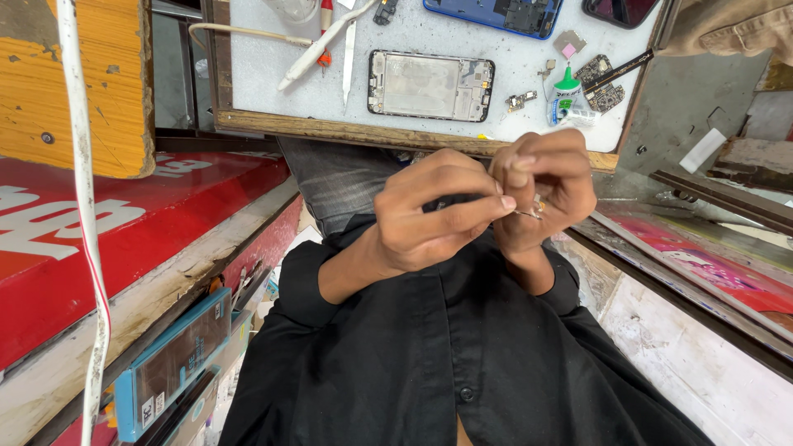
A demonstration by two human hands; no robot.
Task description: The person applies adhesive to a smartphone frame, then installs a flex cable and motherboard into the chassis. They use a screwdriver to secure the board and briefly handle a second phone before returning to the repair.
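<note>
While the white desk sits framed in wood above red counters, the left hand and right hand pinch a tiny metal part together below the desk's near edge; a phone frame lies mid-desk, a glue bottle toward its right edge.

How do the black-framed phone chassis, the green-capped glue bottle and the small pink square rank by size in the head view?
1. Black-framed phone chassis, clearly the largest.
2. Green-capped glue bottle.
3. Small pink square, the smallest.
All lie on one white worktop.

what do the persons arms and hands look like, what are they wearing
Both arms wear black long sleeves pushed up toward the elbows, part of a black buttoned shirt. The left hand and right hand are bare: no gloves, rings or watch visible.
</note>
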